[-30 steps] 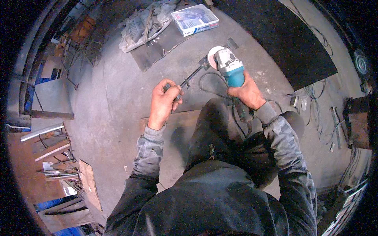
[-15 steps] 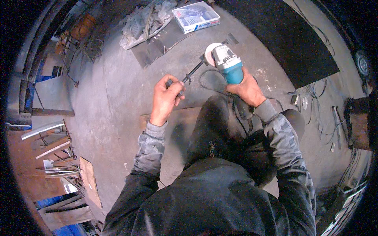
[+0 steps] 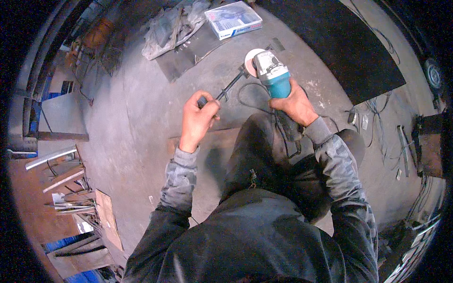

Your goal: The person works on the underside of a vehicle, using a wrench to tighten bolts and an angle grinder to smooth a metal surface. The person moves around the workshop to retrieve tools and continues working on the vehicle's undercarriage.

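Note:
My right hand [image 3: 296,104] is wrapped round the teal body of an angle grinder [image 3: 279,86]. Its grey head carries a pale round disc [image 3: 251,62], turned toward the left. My left hand [image 3: 199,119] is closed on the near end of a dark metal rod [image 3: 231,85], which slants up and to the right. A short crosspiece sticks out from the rod just beyond my fingers. The rod's far end lies by the disc's lower left edge; whether they touch I cannot tell.
A white and blue box [image 3: 234,20] and a crumpled plastic sheet [image 3: 158,37] lie ahead, beside a dark flat plate [image 3: 175,62]. A large black sheet [image 3: 349,52] covers the floor at right. Cables [image 3: 376,113] trail there. Metal offcuts [image 3: 71,177] are piled at left.
The grinder and its disc have shifted very slightly up and left. My left hand has turned a little on the rod. Both hands keep their hold.

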`<control>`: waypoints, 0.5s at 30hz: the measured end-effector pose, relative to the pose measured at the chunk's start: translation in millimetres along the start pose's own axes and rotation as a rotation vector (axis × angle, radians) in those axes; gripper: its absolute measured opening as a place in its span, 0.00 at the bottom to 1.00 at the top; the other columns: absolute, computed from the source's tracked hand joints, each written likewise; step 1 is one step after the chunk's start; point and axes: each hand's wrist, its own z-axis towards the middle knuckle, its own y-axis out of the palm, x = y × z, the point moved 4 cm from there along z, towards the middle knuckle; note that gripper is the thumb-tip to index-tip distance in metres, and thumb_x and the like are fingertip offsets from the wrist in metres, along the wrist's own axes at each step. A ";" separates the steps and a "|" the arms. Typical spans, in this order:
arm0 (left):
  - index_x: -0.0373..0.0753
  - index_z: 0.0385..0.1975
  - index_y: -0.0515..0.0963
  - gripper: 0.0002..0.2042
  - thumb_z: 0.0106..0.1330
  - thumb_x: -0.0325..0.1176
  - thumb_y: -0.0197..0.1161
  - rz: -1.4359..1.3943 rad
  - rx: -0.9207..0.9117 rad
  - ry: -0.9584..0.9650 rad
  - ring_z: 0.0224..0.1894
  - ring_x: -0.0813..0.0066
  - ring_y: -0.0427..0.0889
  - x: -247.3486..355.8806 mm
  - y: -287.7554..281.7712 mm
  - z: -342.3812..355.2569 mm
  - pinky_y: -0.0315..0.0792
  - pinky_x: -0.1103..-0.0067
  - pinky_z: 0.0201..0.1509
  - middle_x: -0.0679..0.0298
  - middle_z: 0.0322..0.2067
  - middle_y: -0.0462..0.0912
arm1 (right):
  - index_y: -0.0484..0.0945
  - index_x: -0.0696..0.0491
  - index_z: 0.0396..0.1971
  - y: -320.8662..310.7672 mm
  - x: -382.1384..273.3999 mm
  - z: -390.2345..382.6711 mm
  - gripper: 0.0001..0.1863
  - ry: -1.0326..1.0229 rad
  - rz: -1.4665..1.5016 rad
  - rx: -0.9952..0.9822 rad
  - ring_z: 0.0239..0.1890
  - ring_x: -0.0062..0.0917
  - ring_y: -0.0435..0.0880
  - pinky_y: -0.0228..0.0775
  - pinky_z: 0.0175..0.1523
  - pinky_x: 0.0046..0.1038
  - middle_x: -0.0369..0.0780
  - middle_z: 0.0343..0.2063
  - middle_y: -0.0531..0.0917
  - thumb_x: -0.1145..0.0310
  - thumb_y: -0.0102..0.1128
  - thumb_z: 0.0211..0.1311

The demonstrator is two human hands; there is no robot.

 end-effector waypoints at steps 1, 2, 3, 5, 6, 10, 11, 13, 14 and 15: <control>0.40 0.30 0.71 0.04 0.64 0.28 0.59 0.007 -0.009 0.000 0.20 0.82 0.78 4.5 4.7 0.7 0.64 0.86 0.16 0.62 0.27 0.83 | 0.68 0.61 0.55 -0.4 -0.9 -0.5 0.42 -0.002 -0.006 -0.010 0.46 0.40 0.82 0.72 0.53 0.35 0.50 0.43 0.82 0.59 0.73 0.37; 0.40 0.30 0.71 0.04 0.64 0.29 0.59 0.013 -0.018 -0.001 0.20 0.82 0.78 6.3 8.0 1.4 0.64 0.86 0.16 0.62 0.27 0.83 | 0.68 0.61 0.54 -2.2 -3.2 -0.7 0.41 -0.004 -0.012 -0.019 0.45 0.40 0.82 0.72 0.53 0.35 0.50 0.42 0.82 0.59 0.73 0.37; 0.40 0.30 0.71 0.04 0.64 0.29 0.59 0.011 -0.014 -0.006 0.20 0.82 0.77 3.8 7.7 1.2 0.64 0.87 0.16 0.62 0.27 0.82 | 0.69 0.61 0.54 -2.1 -4.3 -1.9 0.41 -0.005 -0.015 -0.024 0.45 0.40 0.82 0.72 0.53 0.35 0.50 0.42 0.82 0.59 0.73 0.37; 0.40 0.30 0.71 0.04 0.64 0.29 0.60 0.005 -0.008 -0.016 0.19 0.83 0.77 -2.5 7.0 0.3 0.64 0.87 0.17 0.63 0.27 0.82 | 0.68 0.61 0.53 -2.9 1.1 3.0 0.41 0.023 0.025 -0.047 0.46 0.40 0.82 0.72 0.53 0.35 0.51 0.42 0.82 0.59 0.73 0.37; 0.40 0.30 0.71 0.04 0.64 0.29 0.59 0.005 -0.006 -0.022 0.20 0.83 0.77 -2.7 5.4 -1.1 0.64 0.87 0.17 0.63 0.27 0.82 | 0.68 0.61 0.53 -2.6 2.7 4.5 0.41 0.038 0.045 -0.058 0.46 0.40 0.82 0.72 0.53 0.35 0.51 0.42 0.81 0.59 0.73 0.37; 0.40 0.30 0.71 0.04 0.64 0.29 0.59 0.020 -0.018 -0.042 0.19 0.84 0.76 -3.9 5.7 -1.4 0.64 0.87 0.17 0.64 0.28 0.82 | 0.68 0.61 0.55 -1.2 -0.9 -0.6 0.42 0.054 -0.058 -0.067 0.47 0.41 0.81 0.71 0.54 0.35 0.52 0.44 0.81 0.59 0.73 0.37; 0.41 0.30 0.71 0.04 0.64 0.29 0.59 0.028 -0.026 -0.045 0.19 0.84 0.76 -4.9 8.2 0.8 0.64 0.87 0.17 0.64 0.28 0.82 | 0.68 0.61 0.55 -1.4 -5.5 -3.9 0.41 0.040 -0.069 -0.072 0.48 0.41 0.81 0.71 0.54 0.35 0.52 0.44 0.81 0.59 0.73 0.37; 0.41 0.30 0.72 0.04 0.64 0.29 0.60 -0.021 -0.006 -0.054 0.19 0.84 0.76 -7.0 10.6 2.1 0.64 0.87 0.17 0.64 0.28 0.82 | 0.68 0.61 0.55 0.2 -5.5 -5.9 0.41 0.015 -0.075 -0.079 0.48 0.42 0.81 0.71 0.55 0.35 0.52 0.44 0.81 0.59 0.73 0.37; 0.41 0.30 0.72 0.04 0.64 0.29 0.60 -0.046 0.003 -0.058 0.19 0.84 0.76 -8.2 11.0 2.0 0.64 0.87 0.17 0.64 0.28 0.82 | 0.68 0.61 0.55 0.0 -1.6 -3.5 0.41 0.003 -0.075 -0.082 0.48 0.42 0.81 0.71 0.55 0.35 0.52 0.44 0.81 0.59 0.73 0.37; 0.40 0.29 0.72 0.04 0.63 0.29 0.60 -0.053 0.020 -0.049 0.18 0.84 0.76 -8.0 8.7 1.8 0.63 0.87 0.16 0.65 0.25 0.81 | 0.68 0.61 0.55 0.4 -0.9 -2.3 0.41 -0.008 -0.073 -0.082 0.48 0.42 0.81 0.71 0.55 0.35 0.52 0.44 0.81 0.59 0.73 0.38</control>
